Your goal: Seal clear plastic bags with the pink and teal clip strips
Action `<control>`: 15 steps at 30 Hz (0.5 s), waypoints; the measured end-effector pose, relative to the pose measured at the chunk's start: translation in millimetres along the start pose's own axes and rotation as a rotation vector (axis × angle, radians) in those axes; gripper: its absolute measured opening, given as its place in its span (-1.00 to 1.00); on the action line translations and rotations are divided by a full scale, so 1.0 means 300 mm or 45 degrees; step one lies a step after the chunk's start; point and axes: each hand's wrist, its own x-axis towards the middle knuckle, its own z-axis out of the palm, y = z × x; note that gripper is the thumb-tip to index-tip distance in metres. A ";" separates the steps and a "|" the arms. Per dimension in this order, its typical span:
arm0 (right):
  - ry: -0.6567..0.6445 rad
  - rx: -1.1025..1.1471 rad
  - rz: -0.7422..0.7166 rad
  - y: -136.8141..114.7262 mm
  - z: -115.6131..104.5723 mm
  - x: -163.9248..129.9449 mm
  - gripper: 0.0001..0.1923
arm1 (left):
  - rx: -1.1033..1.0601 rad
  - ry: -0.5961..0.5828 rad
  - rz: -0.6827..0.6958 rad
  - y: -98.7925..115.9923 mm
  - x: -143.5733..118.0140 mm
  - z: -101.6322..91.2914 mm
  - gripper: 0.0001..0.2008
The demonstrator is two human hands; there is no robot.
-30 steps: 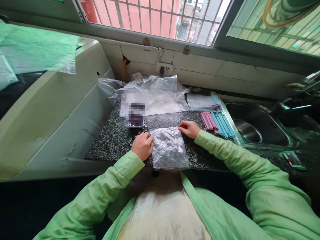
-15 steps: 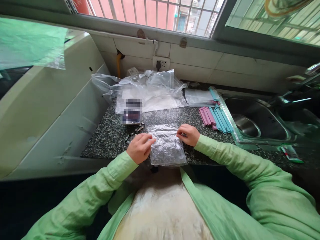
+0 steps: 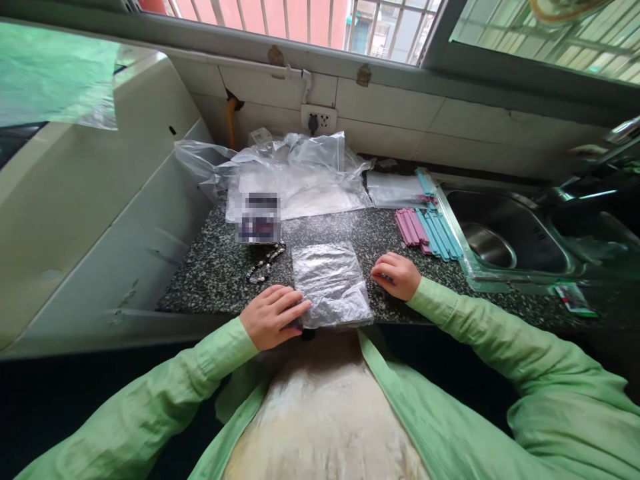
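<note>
A clear, crinkled plastic bag (image 3: 331,280) lies flat on the speckled counter in front of me, close to the front edge. My left hand (image 3: 275,316) is open, its fingers stretched out over the bag's lower left edge. Just right of the bag, apart from it, my right hand (image 3: 396,275) rests by the counter with curled fingers. Whether anything is inside those fingers is hidden. Pink sealing clips (image 3: 411,227) and blue sealing clips (image 3: 440,233) lie in rows beyond my right hand.
Larger plastic bags (image 3: 305,180) are heaped at the back, with flat clear bags (image 3: 395,190) beside them. A phone-like object (image 3: 259,218), blurred out, has a beaded strap (image 3: 266,261). The sink (image 3: 510,233) is at right, a white appliance (image 3: 125,167) at left, a socket (image 3: 319,119) behind.
My right hand has left the bag and moved right. My left hand has slid down and flattened, its fingers now extended. The bag looks smoother on top.
</note>
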 end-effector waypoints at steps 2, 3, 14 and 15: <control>0.003 -0.034 -0.017 -0.005 -0.005 -0.011 -0.86 | 0.062 0.057 0.043 0.015 0.001 0.009 -0.71; 0.001 -0.049 -0.021 -0.008 -0.005 -0.015 -0.85 | 0.075 0.107 0.056 0.022 0.005 0.015 -0.77; -0.031 -0.142 -0.206 -0.045 0.019 -0.017 -0.79 | -0.473 0.325 -0.173 0.053 0.042 -0.043 -0.85; -0.037 -0.130 -0.218 -0.052 0.026 -0.013 -0.78 | -0.509 0.333 -0.205 0.054 0.047 -0.047 -0.86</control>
